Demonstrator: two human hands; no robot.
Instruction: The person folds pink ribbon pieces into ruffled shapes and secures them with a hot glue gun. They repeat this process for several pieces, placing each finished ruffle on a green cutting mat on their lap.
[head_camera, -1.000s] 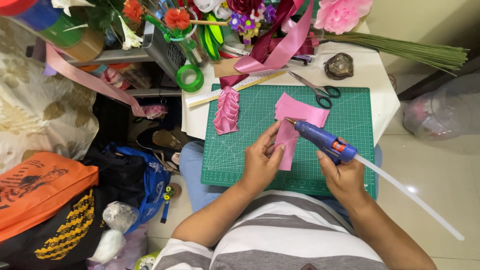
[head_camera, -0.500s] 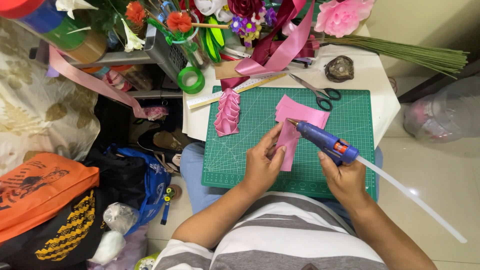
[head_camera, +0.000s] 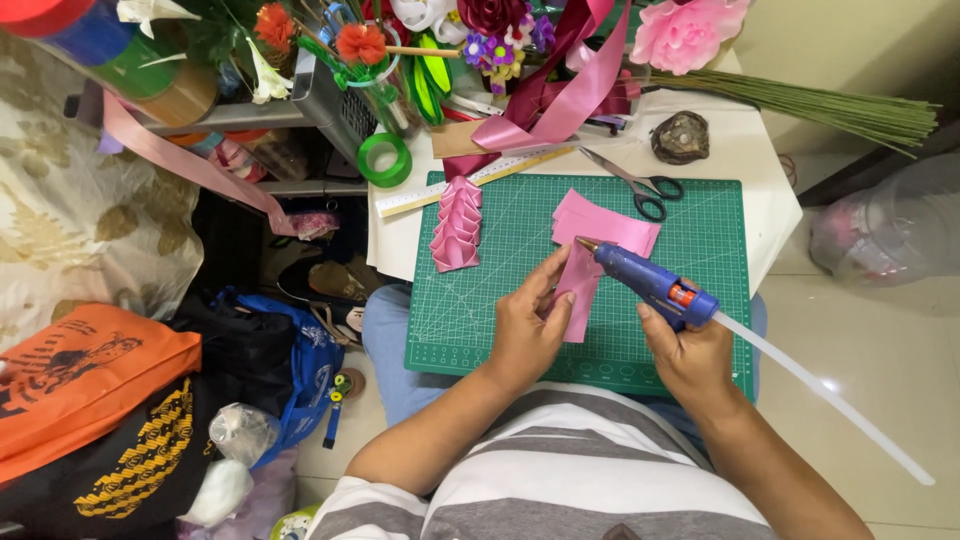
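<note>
Between the left hand's (head_camera: 527, 335) fingers (head_camera: 545, 280) lay a pink strip (head_camera: 580, 290) that looked like satin ribbon, smooth with a soft sheen. The glue gun (head_camera: 650, 282) in the right hand (head_camera: 690, 355) was glossy blue plastic, its tip beyond the fingertips coppery metal, and a translucent, waxy glue stick (head_camera: 820, 395) trailed behind the palm. Under both hands the green cutting mat (head_camera: 500, 220) appeared matt and rubbery. Further out from the left fingertips sat a stack of folded pink petals (head_camera: 458, 225), silky cloth. Past the right fingertips lay scissors (head_camera: 630, 182) with shiny metal blades and black plastic handles. The sleeves looked like soft, matt knit cloth.
</note>
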